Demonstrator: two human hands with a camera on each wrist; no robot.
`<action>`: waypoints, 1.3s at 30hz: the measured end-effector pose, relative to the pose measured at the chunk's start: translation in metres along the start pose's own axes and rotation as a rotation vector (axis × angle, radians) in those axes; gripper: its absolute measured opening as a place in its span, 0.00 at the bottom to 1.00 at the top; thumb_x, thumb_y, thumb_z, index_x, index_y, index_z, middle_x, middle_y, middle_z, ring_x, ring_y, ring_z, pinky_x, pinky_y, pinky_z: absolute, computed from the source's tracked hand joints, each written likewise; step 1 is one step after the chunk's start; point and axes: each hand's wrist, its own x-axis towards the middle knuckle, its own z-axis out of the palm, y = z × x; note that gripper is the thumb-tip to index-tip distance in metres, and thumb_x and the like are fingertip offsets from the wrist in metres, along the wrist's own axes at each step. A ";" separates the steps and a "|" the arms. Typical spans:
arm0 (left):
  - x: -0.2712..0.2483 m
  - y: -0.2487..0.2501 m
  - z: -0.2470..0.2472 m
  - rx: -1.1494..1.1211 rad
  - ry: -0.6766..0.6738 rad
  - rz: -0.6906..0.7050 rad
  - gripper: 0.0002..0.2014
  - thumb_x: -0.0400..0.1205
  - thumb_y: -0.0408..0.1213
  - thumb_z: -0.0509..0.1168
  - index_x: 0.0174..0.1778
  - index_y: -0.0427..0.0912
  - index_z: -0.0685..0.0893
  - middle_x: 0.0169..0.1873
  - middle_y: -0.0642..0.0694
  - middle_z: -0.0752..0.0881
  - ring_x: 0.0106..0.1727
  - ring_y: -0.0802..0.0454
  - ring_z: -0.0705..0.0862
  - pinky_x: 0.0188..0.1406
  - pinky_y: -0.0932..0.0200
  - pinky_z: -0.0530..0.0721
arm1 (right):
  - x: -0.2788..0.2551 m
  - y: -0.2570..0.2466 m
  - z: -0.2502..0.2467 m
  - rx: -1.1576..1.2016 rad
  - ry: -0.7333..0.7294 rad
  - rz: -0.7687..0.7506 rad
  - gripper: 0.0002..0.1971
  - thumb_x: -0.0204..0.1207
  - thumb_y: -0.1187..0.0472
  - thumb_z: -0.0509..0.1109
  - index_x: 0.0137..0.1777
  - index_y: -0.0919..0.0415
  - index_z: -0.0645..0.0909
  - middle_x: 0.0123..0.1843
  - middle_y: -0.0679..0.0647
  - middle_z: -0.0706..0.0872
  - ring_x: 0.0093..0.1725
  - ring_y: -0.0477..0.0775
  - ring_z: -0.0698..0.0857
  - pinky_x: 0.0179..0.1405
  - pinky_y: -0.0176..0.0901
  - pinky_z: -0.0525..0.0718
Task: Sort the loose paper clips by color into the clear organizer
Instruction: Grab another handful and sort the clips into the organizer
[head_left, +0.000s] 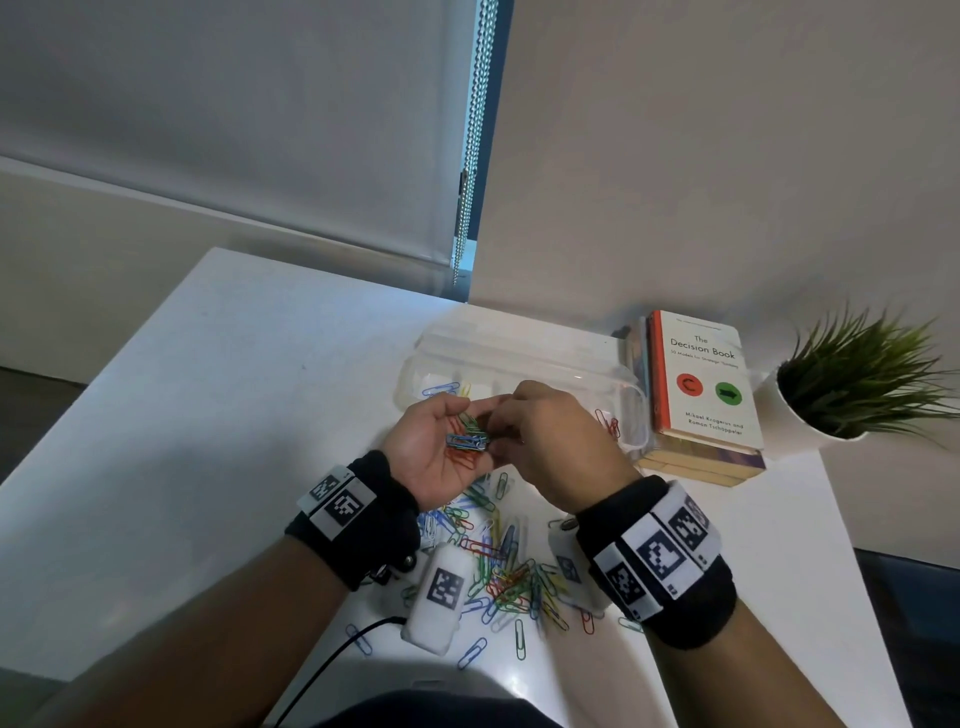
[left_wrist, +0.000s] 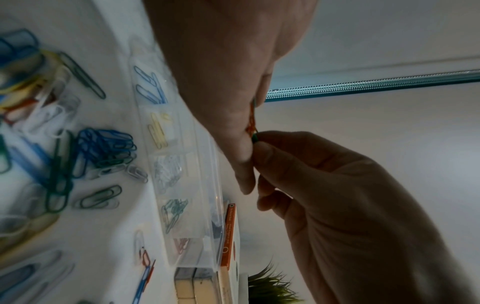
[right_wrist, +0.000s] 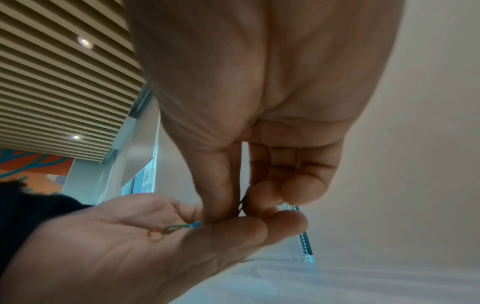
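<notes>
My left hand (head_left: 441, 447) is cupped palm up over the white table (head_left: 208, 415), with a small bunch of red, blue and green paper clips (head_left: 467, 441) lying in it. My right hand (head_left: 545, 441) reaches into that palm, thumb and fingers pinching a green clip (left_wrist: 255, 137). The pinch also shows in the right wrist view, with my right hand (right_wrist: 241, 203) above my left hand (right_wrist: 103, 246). Just beyond stands the clear organizer (head_left: 519, 358), lid open. Its compartments hold blue clips (left_wrist: 150, 86), yellow clips (left_wrist: 158, 131), pale clips (left_wrist: 166, 170), green clips (left_wrist: 174, 211) and red clips (left_wrist: 182, 244). A mixed loose pile (head_left: 504, 566) lies under my wrists.
A stack of books (head_left: 701, 389) sits right of the organizer, with a potted plant (head_left: 857, 384) beyond it. A white marker block (head_left: 439, 592) and its black cable (head_left: 332, 660) lie by the pile. A blind's bead chain (head_left: 467, 182) hangs behind the table.
</notes>
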 end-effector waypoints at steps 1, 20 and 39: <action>-0.001 0.000 0.001 -0.005 -0.009 -0.003 0.26 0.84 0.37 0.45 0.52 0.22 0.86 0.40 0.32 0.86 0.33 0.42 0.87 0.37 0.52 0.86 | 0.000 0.000 0.000 0.000 -0.002 0.001 0.08 0.74 0.60 0.71 0.52 0.55 0.87 0.46 0.54 0.79 0.48 0.57 0.82 0.47 0.52 0.82; 0.004 0.007 -0.003 -0.019 0.015 -0.034 0.19 0.84 0.34 0.50 0.55 0.24 0.82 0.54 0.25 0.86 0.50 0.29 0.89 0.51 0.37 0.86 | 0.000 0.028 -0.034 0.242 0.281 0.121 0.04 0.73 0.62 0.73 0.39 0.56 0.87 0.35 0.44 0.85 0.34 0.42 0.81 0.37 0.26 0.74; 0.007 0.017 -0.008 -0.051 0.031 0.019 0.19 0.85 0.34 0.49 0.55 0.25 0.82 0.52 0.26 0.87 0.49 0.29 0.89 0.48 0.39 0.87 | 0.025 0.090 -0.001 0.065 0.090 0.470 0.08 0.76 0.67 0.66 0.48 0.58 0.87 0.48 0.55 0.89 0.44 0.52 0.85 0.42 0.39 0.81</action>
